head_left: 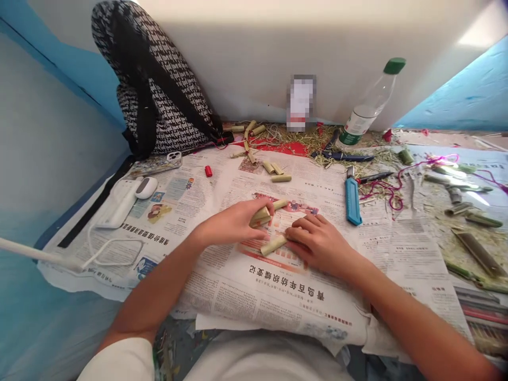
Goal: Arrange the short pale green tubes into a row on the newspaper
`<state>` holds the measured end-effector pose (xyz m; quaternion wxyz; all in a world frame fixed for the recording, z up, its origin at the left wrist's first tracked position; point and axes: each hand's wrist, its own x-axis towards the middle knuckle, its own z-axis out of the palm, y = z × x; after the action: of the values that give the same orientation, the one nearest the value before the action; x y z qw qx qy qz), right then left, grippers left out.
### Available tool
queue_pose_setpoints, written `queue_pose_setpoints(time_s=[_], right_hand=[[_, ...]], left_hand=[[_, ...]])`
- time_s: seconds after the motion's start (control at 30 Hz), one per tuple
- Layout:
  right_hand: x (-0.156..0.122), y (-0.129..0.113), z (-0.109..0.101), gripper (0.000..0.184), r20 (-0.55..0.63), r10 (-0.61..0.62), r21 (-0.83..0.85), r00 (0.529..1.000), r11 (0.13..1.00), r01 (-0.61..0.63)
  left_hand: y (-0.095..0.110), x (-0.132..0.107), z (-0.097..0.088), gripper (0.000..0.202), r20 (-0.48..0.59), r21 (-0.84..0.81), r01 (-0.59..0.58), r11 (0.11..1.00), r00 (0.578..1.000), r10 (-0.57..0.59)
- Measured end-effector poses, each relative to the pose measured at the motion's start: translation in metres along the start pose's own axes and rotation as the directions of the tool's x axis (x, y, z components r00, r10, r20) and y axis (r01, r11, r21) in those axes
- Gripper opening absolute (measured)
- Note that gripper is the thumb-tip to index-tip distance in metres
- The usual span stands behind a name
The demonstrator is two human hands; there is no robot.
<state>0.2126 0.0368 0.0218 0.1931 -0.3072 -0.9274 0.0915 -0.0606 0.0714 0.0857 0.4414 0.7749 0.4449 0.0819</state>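
Observation:
My left hand (234, 222) rests on the newspaper (254, 286) and grips two or three short pale tan tube pieces (265, 212); their ends stick out past my fingers. My right hand (317, 241) lies just to the right, its fingers pinching one more tan tube piece (273, 245) that lies flat on the paper between the two hands. Loose tube pieces of the same kind (275, 170) lie farther back on the paper.
A blue utility knife (352, 200), a black pen (375, 176) and pink string (397, 182) lie at the right. A clear bottle with a green cap (371, 103) leans on the white wall. A patterned bag (159, 90), a phone (159, 164) and white chargers (127, 198) are at the left. Green strips (476, 233) litter the right.

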Motion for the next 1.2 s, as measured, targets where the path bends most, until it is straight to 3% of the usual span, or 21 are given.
queue_pose_setpoints(time_s=[0.1,0.23,0.43,0.57,0.7,0.87,1.0,1.1,1.2], right_hand=[[-0.001,0.003,0.0,0.02,0.016,0.023,-0.027,1.0,0.999,-0.023],[-0.002,0.003,0.001,0.019,0.032,0.025,0.006,0.999,1.0,-0.025],[-0.001,-0.004,0.009,0.021,-0.007,0.048,0.038,0.999,0.998,-0.048],[0.0,-0.006,0.011,0.019,-0.023,0.08,0.052,0.997,0.996,-0.079],[-0.001,-0.006,0.01,0.02,-0.043,0.081,0.047,0.996,0.996,-0.079],[-0.003,-0.004,0.007,0.019,-0.093,0.097,0.044,0.991,0.995,-0.093],[-0.004,-0.002,0.005,0.016,-0.134,0.091,0.051,0.987,0.995,-0.085],[-0.004,0.001,0.003,0.015,-0.193,0.116,0.073,0.974,0.992,-0.103],[0.001,0.006,0.0,0.017,-0.241,0.199,0.195,0.95,0.969,-0.154]], left_hand=[[0.007,-0.005,0.013,0.035,-0.125,0.162,0.031,0.986,0.992,-0.011],[0.002,-0.002,0.022,0.049,-0.225,0.295,0.09,0.951,0.974,-0.023],[-0.012,-0.001,0.038,0.068,-0.223,0.378,0.039,0.925,0.974,0.05],[-0.015,-0.003,0.047,0.066,-0.171,0.387,0.009,0.922,0.983,0.062],[-0.01,-0.003,0.051,0.044,-0.098,0.329,-0.04,0.943,0.992,0.076],[-0.01,0.0,0.052,0.049,-0.016,0.273,-0.125,0.954,0.991,0.135],[-0.009,0.001,0.044,0.039,-0.005,0.216,-0.161,0.963,0.986,0.166],[-0.006,0.002,0.029,0.033,-0.037,0.048,-0.131,0.99,0.991,0.132],[-0.009,0.007,0.013,0.029,-0.133,-0.224,-0.036,0.974,0.991,0.006]])
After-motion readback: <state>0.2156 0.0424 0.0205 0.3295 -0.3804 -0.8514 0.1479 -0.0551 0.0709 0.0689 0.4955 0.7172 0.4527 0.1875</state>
